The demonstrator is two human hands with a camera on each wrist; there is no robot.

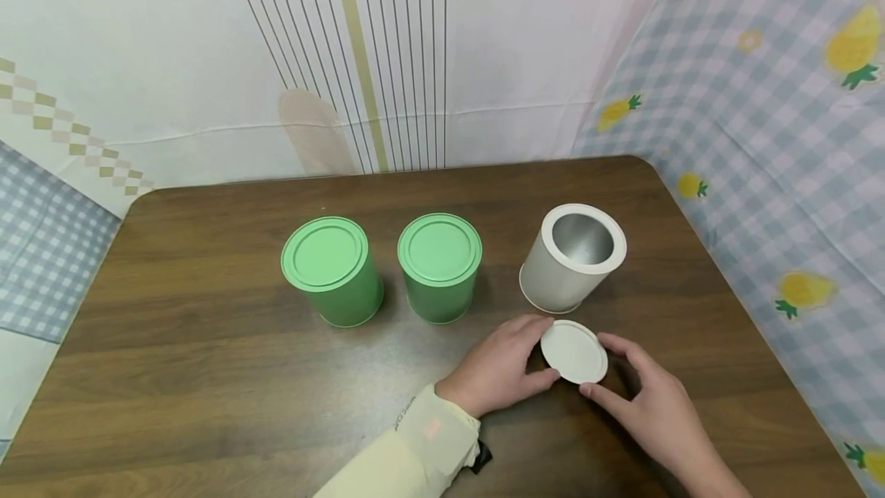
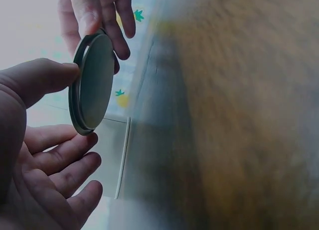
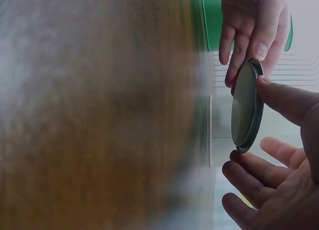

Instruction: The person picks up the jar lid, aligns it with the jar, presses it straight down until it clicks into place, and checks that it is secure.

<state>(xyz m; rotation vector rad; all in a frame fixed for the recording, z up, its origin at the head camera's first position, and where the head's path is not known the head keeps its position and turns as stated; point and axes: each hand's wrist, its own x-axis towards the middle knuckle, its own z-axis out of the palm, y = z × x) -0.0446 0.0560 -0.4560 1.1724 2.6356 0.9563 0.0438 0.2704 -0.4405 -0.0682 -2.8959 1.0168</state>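
Observation:
A round white lid [image 1: 574, 353] is held off the table between both hands, just in front of an uncovered white can [image 1: 555, 277]. My left hand [image 1: 503, 367] pinches the lid's left edge between thumb and fingertips. On the opposite edge, my right hand [image 1: 653, 404] grips it the same way. In the left wrist view the lid [image 2: 97, 83] shows its raised rim, with thumb and fingertips at its edge. The right wrist view shows the lid [image 3: 244, 108] nearly edge-on. The can's silvery inside is visible through its round opening.
Two green cans with lids on stand to the left: one green can [image 1: 441, 294] in the middle, another green can [image 1: 349, 298] farther left. All stand on a brown wooden table [image 1: 207, 406]. Patterned cloth [image 1: 747, 121] hangs along the back and right sides.

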